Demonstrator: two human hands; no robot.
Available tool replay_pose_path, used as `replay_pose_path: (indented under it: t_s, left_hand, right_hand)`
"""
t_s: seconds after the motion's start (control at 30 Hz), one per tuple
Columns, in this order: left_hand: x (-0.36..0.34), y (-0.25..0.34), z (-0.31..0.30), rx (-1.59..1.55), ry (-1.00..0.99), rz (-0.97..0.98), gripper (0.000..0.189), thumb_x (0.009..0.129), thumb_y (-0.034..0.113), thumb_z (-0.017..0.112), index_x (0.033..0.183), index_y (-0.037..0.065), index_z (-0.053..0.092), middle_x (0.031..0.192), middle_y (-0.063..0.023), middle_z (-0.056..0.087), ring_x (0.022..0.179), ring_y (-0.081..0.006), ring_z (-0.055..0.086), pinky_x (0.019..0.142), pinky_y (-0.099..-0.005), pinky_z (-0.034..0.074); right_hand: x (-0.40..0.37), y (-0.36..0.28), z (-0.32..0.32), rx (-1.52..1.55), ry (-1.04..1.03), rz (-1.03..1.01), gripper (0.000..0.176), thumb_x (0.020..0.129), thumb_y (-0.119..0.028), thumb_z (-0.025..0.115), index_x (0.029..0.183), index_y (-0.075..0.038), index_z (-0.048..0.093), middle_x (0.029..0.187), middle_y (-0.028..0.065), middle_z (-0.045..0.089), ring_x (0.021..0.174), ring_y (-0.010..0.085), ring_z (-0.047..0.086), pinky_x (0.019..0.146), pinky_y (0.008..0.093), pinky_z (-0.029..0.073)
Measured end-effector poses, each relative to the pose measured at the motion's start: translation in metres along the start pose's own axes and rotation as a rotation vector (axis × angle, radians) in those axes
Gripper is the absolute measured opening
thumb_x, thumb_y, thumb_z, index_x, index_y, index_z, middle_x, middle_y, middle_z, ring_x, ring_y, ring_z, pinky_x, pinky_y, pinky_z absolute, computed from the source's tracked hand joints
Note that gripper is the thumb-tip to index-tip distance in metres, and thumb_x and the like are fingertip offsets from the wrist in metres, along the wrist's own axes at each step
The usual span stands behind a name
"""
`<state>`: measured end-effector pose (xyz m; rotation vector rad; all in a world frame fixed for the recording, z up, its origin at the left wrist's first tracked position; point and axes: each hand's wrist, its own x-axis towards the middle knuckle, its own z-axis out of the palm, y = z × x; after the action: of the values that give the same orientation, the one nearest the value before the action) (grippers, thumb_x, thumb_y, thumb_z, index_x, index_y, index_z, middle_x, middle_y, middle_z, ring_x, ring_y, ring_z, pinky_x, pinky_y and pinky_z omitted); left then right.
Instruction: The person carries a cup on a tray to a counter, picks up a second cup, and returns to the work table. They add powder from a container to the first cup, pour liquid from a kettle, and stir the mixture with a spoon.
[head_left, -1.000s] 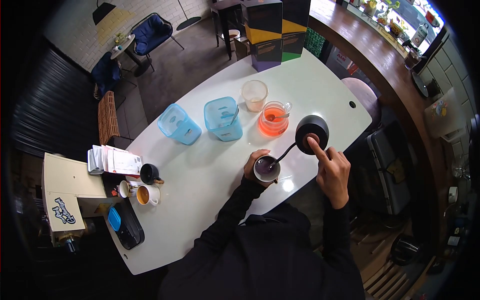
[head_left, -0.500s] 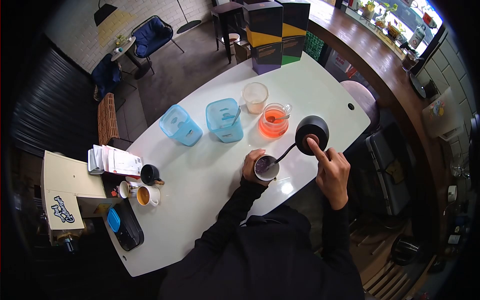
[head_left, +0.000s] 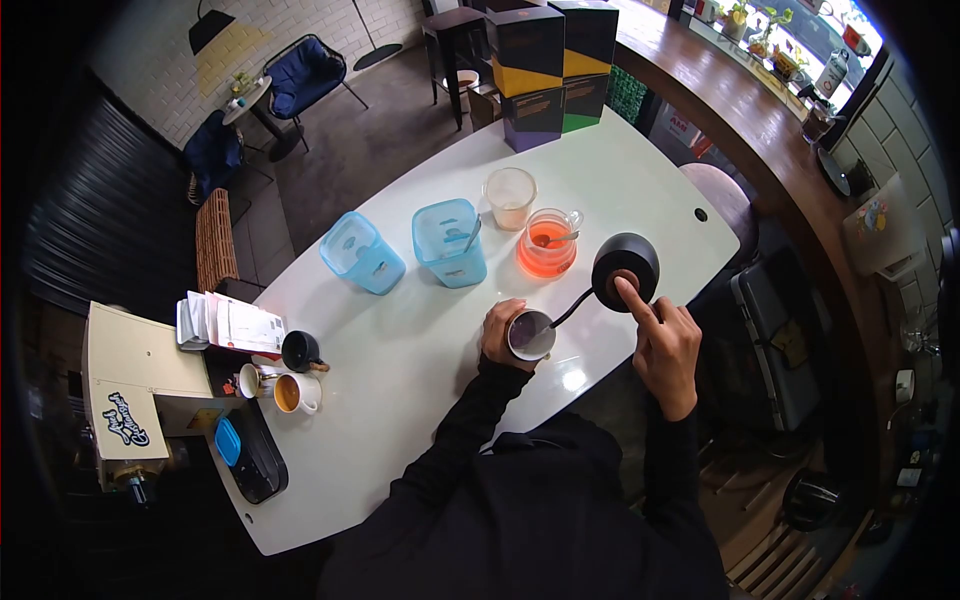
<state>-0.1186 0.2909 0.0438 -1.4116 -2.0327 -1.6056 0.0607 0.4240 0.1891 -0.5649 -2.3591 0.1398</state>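
My left hand (head_left: 499,330) is wrapped round a cup (head_left: 532,336) with a whitish inside and some purplish liquid in it. In my right hand (head_left: 667,352) is a black gooseneck kettle (head_left: 631,258), its handle hidden under my fingers, my index finger on the brown lid knob. The kettle's thin spout reaches to the cup's rim, and a pale stream seems to run into the cup. Beyond them stand a glass pitcher (head_left: 547,262) of red liquid with a spoon and a clear cup (head_left: 512,206). Two light-blue plastic containers, one with a spoon (head_left: 449,245) and one without (head_left: 362,258), are further left.
A white table (head_left: 390,400) carries everything. Stacked dark boxes (head_left: 528,75) rise at its far end. On the left are a black mug (head_left: 300,350), a white mug (head_left: 296,393), papers (head_left: 240,325) and a black tray (head_left: 262,465). A wooden counter (head_left: 745,115) runs along the right.
The cup in my left hand has shifted very slightly, and its contents look greyer and less purple. Both hands keep their holds; the kettle stays almost in place.
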Motion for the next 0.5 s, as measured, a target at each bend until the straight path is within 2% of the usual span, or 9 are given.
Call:
replay_pose_path:
  t_s: [0.5]
  left_hand:
    - [0.0007,-0.003,0.001,0.032,0.022,0.001,0.068,0.056,0.011,0.084,0.116,0.004,0.052,0.111,-0.0142,0.06,0.099,-0.0321,0.062,0.086,-0.0381,0.051]
  right_hand:
    - [-0.0001,0.0017,0.0005,-0.005,-0.013,0.001,0.073,0.068,0.007,0.058,0.131,-0.03,0.059,0.064,0.0072,0.044,0.054,0.0234,0.046,0.055,0.0348,0.041]
